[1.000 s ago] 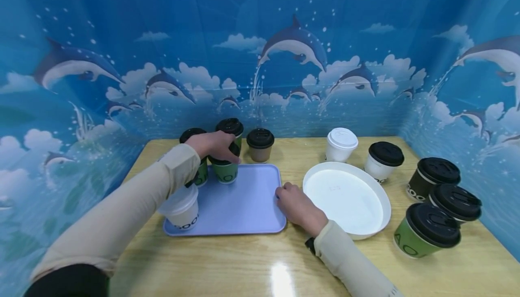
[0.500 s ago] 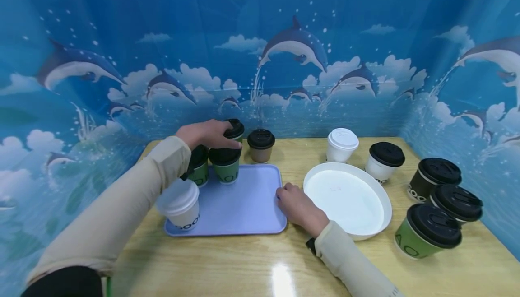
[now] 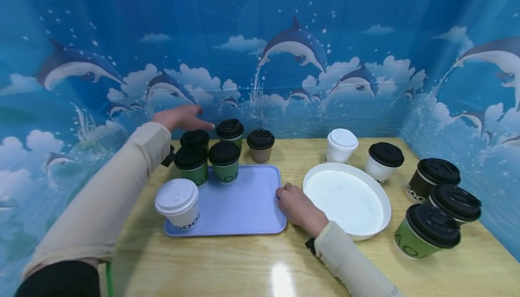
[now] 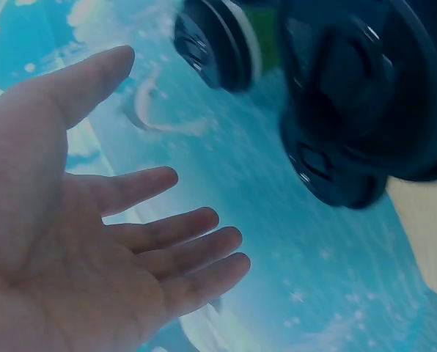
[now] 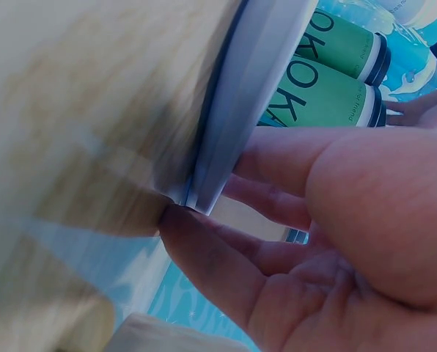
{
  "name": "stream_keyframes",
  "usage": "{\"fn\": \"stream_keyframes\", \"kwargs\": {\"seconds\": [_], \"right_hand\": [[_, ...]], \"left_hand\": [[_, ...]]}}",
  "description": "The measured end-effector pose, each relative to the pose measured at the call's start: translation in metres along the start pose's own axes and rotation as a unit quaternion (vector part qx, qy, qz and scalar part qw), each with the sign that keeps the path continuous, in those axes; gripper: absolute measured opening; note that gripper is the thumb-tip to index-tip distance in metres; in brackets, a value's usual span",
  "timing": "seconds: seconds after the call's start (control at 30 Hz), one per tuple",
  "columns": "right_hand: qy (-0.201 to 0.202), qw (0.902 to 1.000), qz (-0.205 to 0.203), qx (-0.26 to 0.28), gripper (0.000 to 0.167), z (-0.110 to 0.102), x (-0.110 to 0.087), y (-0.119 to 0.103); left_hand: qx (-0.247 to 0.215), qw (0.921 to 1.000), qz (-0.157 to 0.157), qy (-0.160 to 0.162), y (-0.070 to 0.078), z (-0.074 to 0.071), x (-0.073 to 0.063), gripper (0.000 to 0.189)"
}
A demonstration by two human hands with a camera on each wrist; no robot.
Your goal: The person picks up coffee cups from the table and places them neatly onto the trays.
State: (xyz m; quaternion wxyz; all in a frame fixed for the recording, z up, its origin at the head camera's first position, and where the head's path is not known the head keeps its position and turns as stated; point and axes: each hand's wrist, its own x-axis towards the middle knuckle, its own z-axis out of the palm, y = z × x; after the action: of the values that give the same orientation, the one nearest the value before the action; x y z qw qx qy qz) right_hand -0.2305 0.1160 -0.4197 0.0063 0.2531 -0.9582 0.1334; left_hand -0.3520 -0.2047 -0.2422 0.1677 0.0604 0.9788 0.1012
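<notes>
Pinching the right rim of the lavender tray [image 3: 243, 204] with the right hand [image 3: 299, 207]. Holding nothing with the left hand [image 3: 179, 117], fingers spread wide, up past the tray's back-left corner near a black-lidded cup [image 3: 195, 138]. No telling if on the tray or just off it, tbh. On the tray for sure: the left green cup [image 3: 195, 173] and right green cup [image 3: 225, 169] side by side at the back left, plus a white cup [image 3: 180, 209] at the front-left corner. Behind the tray, a rear green cup [image 3: 230, 132] and a brown cup [image 3: 260, 147]. Right of it, a round white dish [image 3: 347, 202], with more lidded cups [image 3: 433, 179] farther right. Reads like a cup-placing step, tray braced, left side between grips. For the next move, would probably need clearance over those crowded lids, then a gentle wrap around just one cup, no bumping neighbours.
</notes>
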Motion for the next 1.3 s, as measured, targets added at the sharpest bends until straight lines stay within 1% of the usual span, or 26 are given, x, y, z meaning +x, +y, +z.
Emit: {"fn": "stream_keyframes", "kwargs": {"seconds": [0.13, 0.2, 0.33, 0.47, 0.57, 0.7, 0.9, 1.07, 1.3], "right_hand": [[0.0, 1.0, 0.001, -0.001, 0.012, 0.0, 0.0, -0.001], [0.001, 1.0, 0.001, -0.002, 0.012, 0.0, 0.0, -0.001], [0.002, 1.0, -0.002, -0.004, 0.012, 0.001, 0.0, -0.001], [0.004, 1.0, -0.002, -0.002, 0.012, 0.001, 0.0, -0.002], [0.005, 1.0, -0.002, -0.004, 0.012, 0.001, 0.0, -0.002], [0.006, 1.0, -0.002, -0.005, 0.012, 0.001, 0.0, -0.001], [0.0, 1.0, 0.003, -0.001, 0.014, 0.001, 0.001, -0.001], [-0.003, 1.0, 0.005, -0.003, 0.015, 0.001, 0.002, 0.0], [0.001, 1.0, 0.003, -0.006, 0.014, 0.002, 0.001, 0.0]], "left_hand": [[0.008, 0.9998, -0.019, 0.003, -0.016, 0.003, 0.009, 0.087], [0.008, 0.9995, -0.031, 0.002, -0.023, 0.005, 0.01, 0.088], [0.005, 0.9986, -0.052, -0.005, -0.033, 0.009, 0.008, 0.092], [-0.001, 0.9982, -0.058, -0.012, -0.043, 0.014, 0.009, 0.092], [-0.006, 0.9983, -0.055, -0.02, -0.049, 0.016, 0.011, 0.092], [-0.006, 0.998, -0.055, -0.03, -0.052, 0.019, 0.012, 0.091], [-0.004, 0.9975, -0.063, -0.031, -0.057, 0.023, 0.018, 0.091], [-0.009, 0.9973, -0.063, -0.037, -0.058, 0.026, 0.022, 0.089], [0.002, 0.9971, -0.063, -0.043, -0.059, 0.028, 0.026, 0.087]]}}
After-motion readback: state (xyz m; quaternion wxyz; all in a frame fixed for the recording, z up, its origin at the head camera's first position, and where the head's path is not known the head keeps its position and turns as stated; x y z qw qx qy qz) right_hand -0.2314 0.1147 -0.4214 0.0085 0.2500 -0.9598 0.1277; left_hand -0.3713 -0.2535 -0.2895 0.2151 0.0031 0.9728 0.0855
